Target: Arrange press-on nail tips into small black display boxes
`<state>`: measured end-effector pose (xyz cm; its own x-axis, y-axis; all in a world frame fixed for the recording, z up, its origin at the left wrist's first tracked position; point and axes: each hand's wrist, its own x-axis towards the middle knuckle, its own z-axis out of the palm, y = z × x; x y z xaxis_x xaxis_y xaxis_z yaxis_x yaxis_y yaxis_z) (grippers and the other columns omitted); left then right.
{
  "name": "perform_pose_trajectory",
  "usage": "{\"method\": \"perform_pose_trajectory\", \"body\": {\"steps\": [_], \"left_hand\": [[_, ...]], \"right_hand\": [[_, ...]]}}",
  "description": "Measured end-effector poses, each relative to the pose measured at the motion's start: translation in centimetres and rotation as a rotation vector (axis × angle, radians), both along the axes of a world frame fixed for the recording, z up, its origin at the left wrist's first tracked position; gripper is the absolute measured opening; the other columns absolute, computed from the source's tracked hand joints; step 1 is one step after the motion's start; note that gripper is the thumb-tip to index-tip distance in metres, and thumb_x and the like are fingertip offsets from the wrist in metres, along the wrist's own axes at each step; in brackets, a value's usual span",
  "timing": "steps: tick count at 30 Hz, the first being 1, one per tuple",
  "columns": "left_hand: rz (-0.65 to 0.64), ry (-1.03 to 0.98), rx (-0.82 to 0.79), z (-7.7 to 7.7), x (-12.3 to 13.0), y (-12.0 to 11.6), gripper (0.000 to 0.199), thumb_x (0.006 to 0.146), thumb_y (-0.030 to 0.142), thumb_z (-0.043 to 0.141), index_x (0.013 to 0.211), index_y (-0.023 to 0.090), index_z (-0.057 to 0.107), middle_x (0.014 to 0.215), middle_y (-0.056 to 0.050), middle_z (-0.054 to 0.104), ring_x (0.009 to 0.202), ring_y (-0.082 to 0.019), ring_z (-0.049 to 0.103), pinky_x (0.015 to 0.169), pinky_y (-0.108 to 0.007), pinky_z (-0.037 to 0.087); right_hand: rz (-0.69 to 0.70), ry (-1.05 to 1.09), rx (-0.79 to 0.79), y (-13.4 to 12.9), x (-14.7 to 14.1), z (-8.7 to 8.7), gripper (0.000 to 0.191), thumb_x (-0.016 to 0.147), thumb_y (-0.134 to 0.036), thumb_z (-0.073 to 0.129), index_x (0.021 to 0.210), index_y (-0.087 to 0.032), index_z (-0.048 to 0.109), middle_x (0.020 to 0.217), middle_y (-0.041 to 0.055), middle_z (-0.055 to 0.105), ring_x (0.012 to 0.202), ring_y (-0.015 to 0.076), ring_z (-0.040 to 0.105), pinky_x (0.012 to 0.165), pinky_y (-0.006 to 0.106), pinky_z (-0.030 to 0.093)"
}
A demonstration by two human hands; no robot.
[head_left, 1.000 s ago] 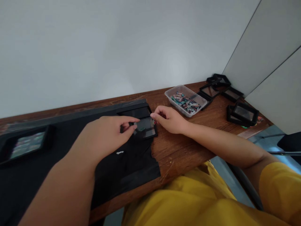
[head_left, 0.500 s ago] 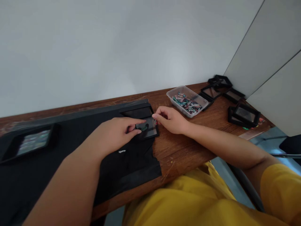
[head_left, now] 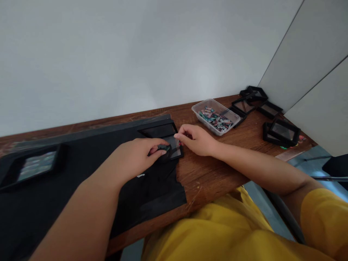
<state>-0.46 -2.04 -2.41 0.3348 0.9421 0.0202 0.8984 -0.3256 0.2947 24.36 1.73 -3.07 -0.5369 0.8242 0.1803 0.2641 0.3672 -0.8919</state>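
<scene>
An open black case point(head_left: 178, 156) with a clear window lies on a black mat point(head_left: 152, 201). Over its left part, my left hand point(head_left: 144, 154) pinches a dark green piece point(head_left: 164, 148) between thumb and fingers. At the case's right edge my right hand point(head_left: 194, 139) is closed, its thumb and index finger pressed together; a tiny reddish item point(head_left: 179, 143) shows just below the fingertips, and what they hold is too small to make out. A small white piece point(head_left: 140, 175) lies on the mat below my left hand.
A clear plastic tub point(head_left: 210, 128) of colourful pieces stands behind my right hand. Several black cases point(head_left: 284, 131) are piled at the right end of the wooden table point(head_left: 212, 177). Another case point(head_left: 35, 163), filled with pieces, sits on the mat at the left.
My left hand's fingers have drawn together around the dark green piece, and its index finger no longer reaches out across the case. My right hand has barely moved.
</scene>
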Motion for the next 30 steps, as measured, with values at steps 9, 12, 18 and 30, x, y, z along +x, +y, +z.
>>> {"method": "perform_pose_trajectory", "body": {"steps": [9,12,18,30], "left_hand": [[0.182,0.11,-0.036,1.6,0.9,0.0,0.037,0.092,0.057,0.06,0.11,0.038,0.086,0.072,-0.004,0.07,0.064,-0.027,0.065,0.06,-0.036,0.038],[0.208,0.117,-0.043,1.8,1.1,0.0,0.039,0.093,0.057,0.059,0.114,0.038,0.086,0.074,-0.004,0.071,0.067,-0.029,0.066,0.061,-0.037,0.04],[0.172,0.082,-0.037,1.5,1.2,-0.1,0.045,0.094,0.057,0.055,0.125,0.04,0.084,0.074,-0.003,0.07,0.066,-0.028,0.066,0.061,-0.036,0.042],[0.093,0.022,0.067,0.1,0.5,0.3,0.034,0.095,0.055,0.061,0.109,0.039,0.087,0.062,-0.001,0.067,0.054,-0.022,0.062,0.051,-0.032,0.034]], "right_hand": [[0.002,-0.03,-0.007,-0.2,0.1,0.3,0.042,0.109,-0.053,0.064,0.081,-0.022,0.058,0.08,-0.0012,0.064,0.076,0.0156,0.055,0.076,0.032,0.04],[0.009,-0.033,-0.006,-0.2,0.0,0.2,0.042,0.109,-0.053,0.064,0.081,-0.022,0.058,0.079,-0.0014,0.064,0.075,0.0153,0.055,0.075,0.031,0.039],[0.028,-0.018,0.001,-0.3,0.1,0.2,0.046,0.108,-0.059,0.063,0.081,-0.022,0.057,0.079,-0.0013,0.064,0.076,0.0159,0.055,0.076,0.032,0.039],[0.046,-0.027,-0.021,-0.3,0.1,0.3,0.045,0.108,-0.059,0.064,0.082,-0.022,0.059,0.079,-0.0016,0.064,0.076,0.0162,0.055,0.076,0.032,0.039]]}}
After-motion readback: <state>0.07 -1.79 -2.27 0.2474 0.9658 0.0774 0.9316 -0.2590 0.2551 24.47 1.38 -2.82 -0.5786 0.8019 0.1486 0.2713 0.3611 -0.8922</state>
